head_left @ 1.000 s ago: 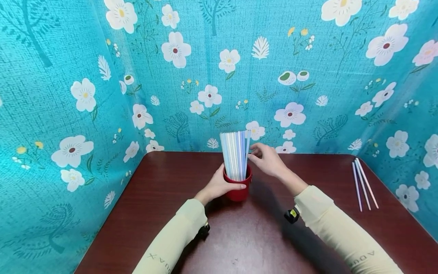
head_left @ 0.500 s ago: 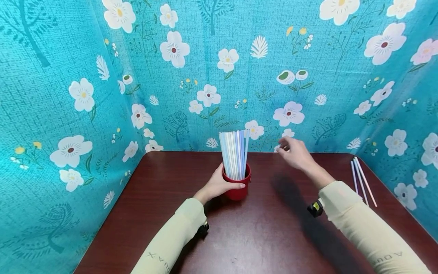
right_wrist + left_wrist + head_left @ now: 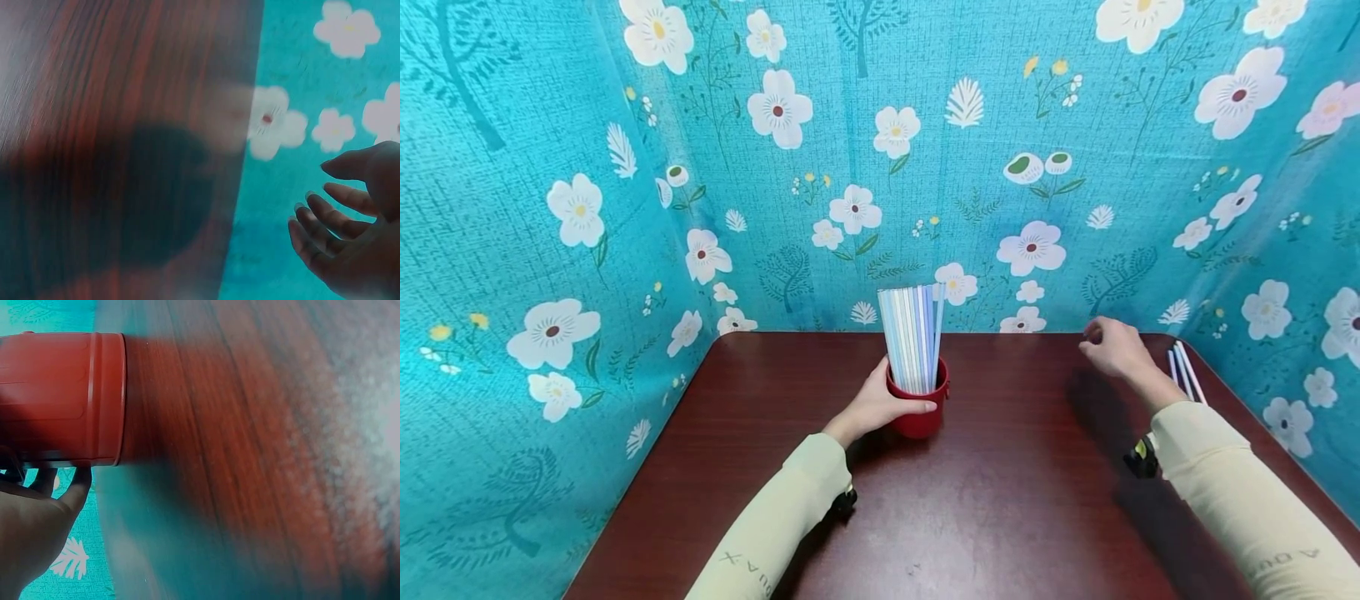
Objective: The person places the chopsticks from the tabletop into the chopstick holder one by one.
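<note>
A red cup (image 3: 917, 421) stands on the table, holding a bundle of pale blue, white and violet straws (image 3: 912, 342). My left hand (image 3: 874, 404) grips the cup from its left side, thumb across the front. In the left wrist view the red cup (image 3: 62, 400) lies sideways in the picture, with fingers (image 3: 78, 487) against its wall. My right hand (image 3: 1116, 346) is above the table's right part, holding nothing, its fingers loosely bent in the right wrist view. Nearest to it are a few loose straws (image 3: 1183, 375), partly hidden by the right sleeve.
The dark red-brown table (image 3: 985, 517) has its back edge against a blue flowered cloth (image 3: 850, 125), which also hangs at both sides. A dark wrist camera (image 3: 1142, 457) sits under the right sleeve.
My right hand has moved away from the straws in the cup, rightward across the table towards the loose straws. My left hand has stayed on the cup.
</note>
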The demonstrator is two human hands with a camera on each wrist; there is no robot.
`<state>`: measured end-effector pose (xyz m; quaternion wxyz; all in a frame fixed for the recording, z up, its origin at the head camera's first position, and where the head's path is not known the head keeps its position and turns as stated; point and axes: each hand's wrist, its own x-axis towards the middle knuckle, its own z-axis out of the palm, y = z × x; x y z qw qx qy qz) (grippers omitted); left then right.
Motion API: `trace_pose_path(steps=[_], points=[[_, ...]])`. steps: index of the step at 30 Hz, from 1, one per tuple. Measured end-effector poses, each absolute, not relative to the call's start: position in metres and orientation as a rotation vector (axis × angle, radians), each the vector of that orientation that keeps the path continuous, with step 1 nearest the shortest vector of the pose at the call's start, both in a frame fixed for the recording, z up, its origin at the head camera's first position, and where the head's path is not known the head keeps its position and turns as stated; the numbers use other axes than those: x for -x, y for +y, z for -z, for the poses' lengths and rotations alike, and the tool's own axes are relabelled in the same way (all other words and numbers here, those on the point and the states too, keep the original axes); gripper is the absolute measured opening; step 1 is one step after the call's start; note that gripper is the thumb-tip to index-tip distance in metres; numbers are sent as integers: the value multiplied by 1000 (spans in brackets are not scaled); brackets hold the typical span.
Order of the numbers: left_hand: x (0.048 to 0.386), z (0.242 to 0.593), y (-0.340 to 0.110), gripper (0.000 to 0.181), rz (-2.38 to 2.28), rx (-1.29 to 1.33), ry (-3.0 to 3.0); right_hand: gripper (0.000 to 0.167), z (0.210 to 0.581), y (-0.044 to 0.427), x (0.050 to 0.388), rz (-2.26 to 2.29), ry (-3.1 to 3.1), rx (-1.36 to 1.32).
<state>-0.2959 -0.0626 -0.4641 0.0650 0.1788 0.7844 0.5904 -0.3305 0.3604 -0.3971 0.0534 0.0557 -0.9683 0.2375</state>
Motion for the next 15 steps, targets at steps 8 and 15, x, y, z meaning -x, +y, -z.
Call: trace_pose_path(steps=[8,15], points=[[296,462,-62,94,-1786,-553,2372,35,415,414,333,-582,-2988,-19],[295,463,-61,93,-1784,-555,2372,37,433,451,319,-505,-3038,218]])
